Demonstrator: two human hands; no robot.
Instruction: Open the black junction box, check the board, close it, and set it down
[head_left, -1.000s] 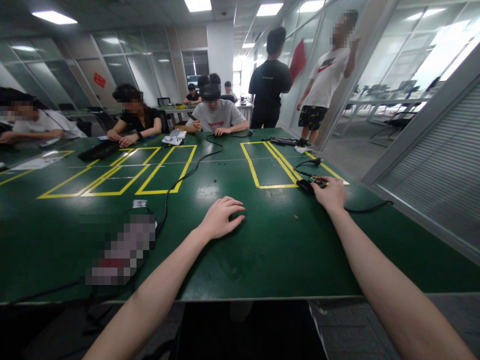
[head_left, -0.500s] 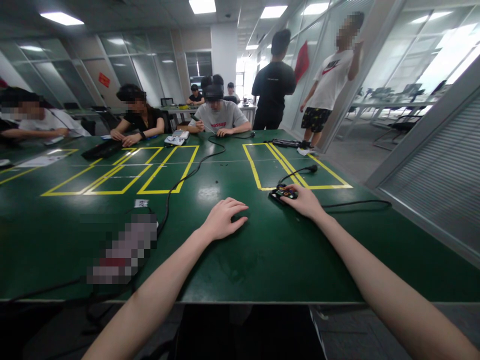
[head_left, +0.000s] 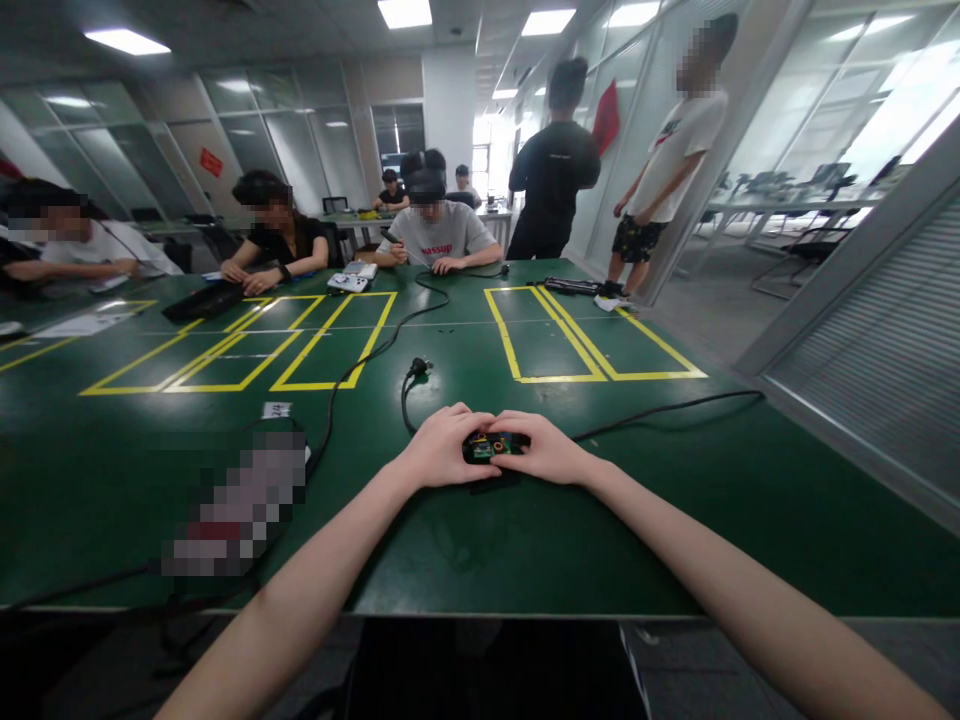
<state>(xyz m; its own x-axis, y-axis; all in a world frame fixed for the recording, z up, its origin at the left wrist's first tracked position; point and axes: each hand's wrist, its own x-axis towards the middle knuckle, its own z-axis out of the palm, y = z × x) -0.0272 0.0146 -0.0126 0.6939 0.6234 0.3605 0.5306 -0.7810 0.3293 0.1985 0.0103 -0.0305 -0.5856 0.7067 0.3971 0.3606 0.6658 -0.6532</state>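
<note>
In front of me, both hands hold an opened black power adapter (head_left: 484, 450), its green circuit board and a copper coil exposed. My left hand (head_left: 444, 447) grips its left end, the thumb along the near side. From the right, my right hand (head_left: 553, 450) pinches the other end between thumb and fingers. My palms partly cover the black casing. A short black cord with a plug (head_left: 420, 369) comes out beyond my left hand, and another black cable (head_left: 671, 408) runs off to the right.
Yellow tape outlines (head_left: 559, 379) mark the green table (head_left: 645, 520). A blurred power strip (head_left: 240, 500) lies at left with a long black cable past it. Several people sit across the table; two stand behind at right. A white-and-grey device (head_left: 352, 278) lies at the far side.
My right hand has brought the adapter from the right to the middle, its plug swinging left. My left hand, empty before, has closed on the adapter's left end.
</note>
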